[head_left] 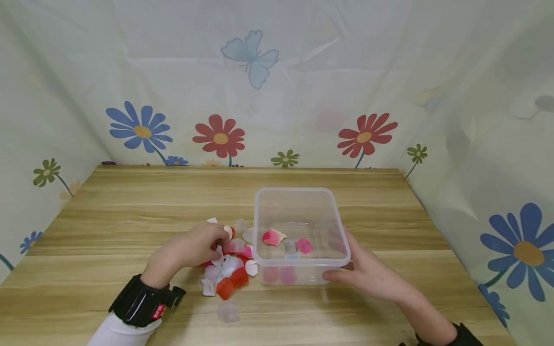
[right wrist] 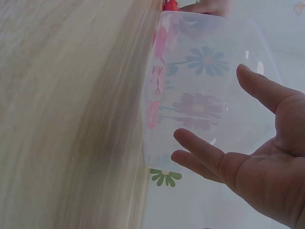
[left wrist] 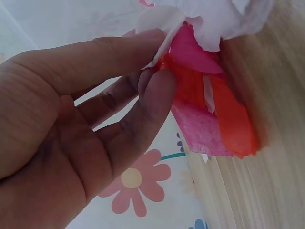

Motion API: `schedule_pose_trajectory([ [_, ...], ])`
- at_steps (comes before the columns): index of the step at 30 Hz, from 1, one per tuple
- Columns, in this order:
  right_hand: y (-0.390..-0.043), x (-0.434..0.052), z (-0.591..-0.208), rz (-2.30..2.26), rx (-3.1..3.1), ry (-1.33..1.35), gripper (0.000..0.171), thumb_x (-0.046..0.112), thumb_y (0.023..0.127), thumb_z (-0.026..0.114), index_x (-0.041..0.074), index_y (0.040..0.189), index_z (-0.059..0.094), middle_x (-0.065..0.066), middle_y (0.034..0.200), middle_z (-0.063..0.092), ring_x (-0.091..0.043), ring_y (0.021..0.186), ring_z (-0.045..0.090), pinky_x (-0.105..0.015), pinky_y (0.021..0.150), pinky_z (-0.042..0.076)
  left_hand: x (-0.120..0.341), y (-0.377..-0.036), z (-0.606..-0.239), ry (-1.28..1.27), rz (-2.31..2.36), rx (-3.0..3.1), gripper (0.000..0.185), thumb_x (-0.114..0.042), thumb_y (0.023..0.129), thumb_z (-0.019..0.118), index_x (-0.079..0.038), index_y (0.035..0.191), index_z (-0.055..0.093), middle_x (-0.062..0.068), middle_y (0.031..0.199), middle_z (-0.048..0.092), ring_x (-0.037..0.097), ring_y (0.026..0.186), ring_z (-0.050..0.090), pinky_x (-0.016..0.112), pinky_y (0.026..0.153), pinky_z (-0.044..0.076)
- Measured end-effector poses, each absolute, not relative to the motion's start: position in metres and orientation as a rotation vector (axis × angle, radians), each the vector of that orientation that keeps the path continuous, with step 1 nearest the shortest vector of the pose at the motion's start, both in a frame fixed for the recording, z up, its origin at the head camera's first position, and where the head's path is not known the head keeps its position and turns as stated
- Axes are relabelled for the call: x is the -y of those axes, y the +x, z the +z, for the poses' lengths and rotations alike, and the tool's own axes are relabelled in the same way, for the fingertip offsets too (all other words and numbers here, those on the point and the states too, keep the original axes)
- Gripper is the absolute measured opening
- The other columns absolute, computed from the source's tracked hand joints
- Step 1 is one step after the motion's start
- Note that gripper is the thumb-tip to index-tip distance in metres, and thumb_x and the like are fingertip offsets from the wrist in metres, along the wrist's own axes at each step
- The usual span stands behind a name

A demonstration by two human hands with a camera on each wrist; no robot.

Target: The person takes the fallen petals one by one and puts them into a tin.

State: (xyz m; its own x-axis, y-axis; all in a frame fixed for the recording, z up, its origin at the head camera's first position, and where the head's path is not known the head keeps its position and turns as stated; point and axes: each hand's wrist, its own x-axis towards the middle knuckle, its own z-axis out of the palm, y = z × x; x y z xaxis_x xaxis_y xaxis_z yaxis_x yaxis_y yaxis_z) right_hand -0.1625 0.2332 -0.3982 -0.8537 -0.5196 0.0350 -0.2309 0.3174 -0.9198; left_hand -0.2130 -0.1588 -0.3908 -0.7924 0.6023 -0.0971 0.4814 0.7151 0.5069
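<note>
A heap of artificial flower petals (head_left: 239, 276) in white, red-orange and pink lies on the table just left of a clear plastic box (head_left: 303, 263). My left hand (head_left: 195, 247) is at the heap and pinches a white petal (left wrist: 159, 21) between thumb and fingers. Pink and orange petals (left wrist: 236, 117) lie close beside those fingertips. Inside the box are a pink-and-white petal (head_left: 273, 237) and several pink ones. My right hand (head_left: 368, 271) rests against the box's right side, its fingers spread and fairly straight in the right wrist view.
The wood-grain table (head_left: 147, 202) carries the box and petals. One pale petal (head_left: 228, 311) lies apart, nearer the front edge. A cloth backdrop (head_left: 303, 96) printed with flowers and a butterfly rises behind the table and at both sides.
</note>
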Motion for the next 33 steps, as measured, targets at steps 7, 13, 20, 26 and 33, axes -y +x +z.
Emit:
schedule_pose_trajectory([
  [7,-0.162,-0.233,-0.399,-1.548,-2.330,-0.677,0.105,0.009,0.088,0.083,0.014,0.164,0.011,-0.028,0.153,0.037,-0.049,0.128,0.049,-0.036,0.089,0.056,0.158,-0.214,-0.390,0.899,0.712,-2.664,0.019,0.002,0.086,0.078,-0.015,0.083,0.070,-0.007,0.078,0.057,0.014,0.074,0.052,0.028,0.066,0.050],
  [13,-0.162,-0.234,-0.400,-1.562,-2.311,-0.672,0.105,0.011,0.088,0.083,0.018,0.164,0.012,-0.027,0.154,0.035,-0.050,0.128,0.049,-0.035,0.088,0.056,0.158,-0.214,-0.389,0.937,0.745,-2.662,0.020,0.003,0.085,0.077,-0.015,0.081,0.069,-0.009,0.078,0.058,0.013,0.074,0.052,0.028,0.067,0.051],
  [20,-0.163,-0.233,-0.398,-1.575,-2.296,-0.686,0.105,0.008,0.088,0.082,0.022,0.164,0.012,-0.026,0.154,0.036,-0.049,0.126,0.050,-0.036,0.088,0.056,0.159,-0.213,-0.382,0.915,0.740,-2.672,0.019,0.005,0.084,0.075,-0.013,0.081,0.068,-0.007,0.080,0.057,0.015,0.076,0.052,0.028,0.069,0.051],
  [26,-0.163,-0.234,-0.398,-1.566,-2.307,-0.688,0.106,0.010,0.088,0.083,0.021,0.165,0.011,-0.026,0.155,0.035,-0.048,0.128,0.049,-0.036,0.089,0.056,0.160,-0.213,-0.375,0.890,0.779,-2.684,0.019,0.005,0.085,0.076,-0.013,0.082,0.070,-0.006,0.083,0.060,0.014,0.076,0.055,0.028,0.069,0.053],
  [33,-0.163,-0.234,-0.398,-1.570,-2.312,-0.696,0.107,0.010,0.087,0.083,0.025,0.165,0.011,-0.025,0.155,0.035,-0.048,0.126,0.051,-0.036,0.089,0.056,0.162,-0.212,-0.371,0.855,0.887,-2.740,0.016,0.003,0.087,0.076,-0.012,0.089,0.073,-0.006,0.085,0.065,0.016,0.079,0.060,0.031,0.074,0.057],
])
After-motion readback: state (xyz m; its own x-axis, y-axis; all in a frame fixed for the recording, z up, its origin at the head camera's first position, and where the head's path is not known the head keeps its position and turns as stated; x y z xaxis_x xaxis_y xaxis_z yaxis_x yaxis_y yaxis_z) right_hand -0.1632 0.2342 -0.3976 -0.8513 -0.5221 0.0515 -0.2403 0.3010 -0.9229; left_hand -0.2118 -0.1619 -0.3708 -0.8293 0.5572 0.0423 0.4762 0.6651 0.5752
